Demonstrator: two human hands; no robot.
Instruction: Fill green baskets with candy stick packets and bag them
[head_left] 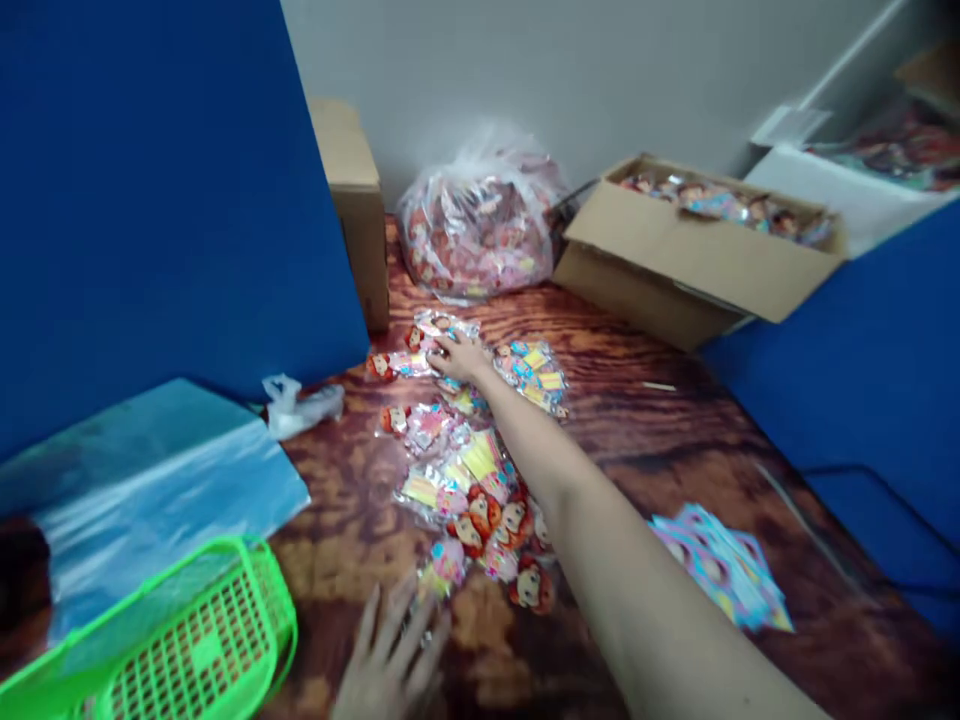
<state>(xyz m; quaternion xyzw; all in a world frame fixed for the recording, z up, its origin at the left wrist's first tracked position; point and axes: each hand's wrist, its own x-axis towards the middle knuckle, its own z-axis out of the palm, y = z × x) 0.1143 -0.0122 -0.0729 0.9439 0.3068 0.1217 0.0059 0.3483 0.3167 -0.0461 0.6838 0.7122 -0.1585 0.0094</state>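
My right hand [463, 360] stretches far across the table, its fingers bent down and closed on a small clear plastic packet [410, 364] with a red-haired cartoon figure in it. Around that hand lie more such packets, including a group [534, 372] with yellow and blue pieces just to its right. Nearer to me is a loose pile of packets [480, 480], some with red-haired heads showing. My left hand [390, 660] rests low in the view with its fingers spread, close to the nearest packet [444, 565], and holds nothing. My right forearm covers part of the pile.
A green plastic basket [202, 650] and blue plastic sheets [180, 480] lie at left, near a crumpled white bag [300, 405]. Printed cards [724, 565] are at right. Behind stand a clear bag of packets [480, 230] and an open carton [697, 245]. Blue panels [165, 190] flank the wooden table.
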